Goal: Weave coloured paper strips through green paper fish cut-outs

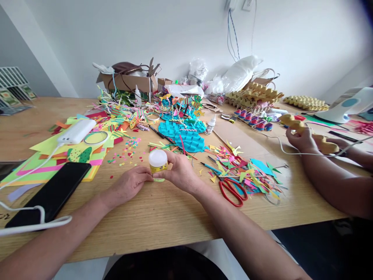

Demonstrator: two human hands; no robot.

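Note:
A small glue jar (158,161) with a white lid and yellow label stands upright at the middle of the wooden table (163,217). My right hand (180,173) wraps its fingers round the jar's right side. My left hand (129,186) rests on the table just left of it, fingertips pinched at the jar's base, near a small green paper piece (159,180). Coloured paper scraps lie scattered just beyond both hands.
Red-handled scissors (231,190) lie right of my right hand among paper scraps. A black phone (52,194) and white power bank (76,131) with cable sit left. Blue paper shapes (186,136) lie ahead. Another person's hands (301,140) hold a yellow egg-carton strip at right.

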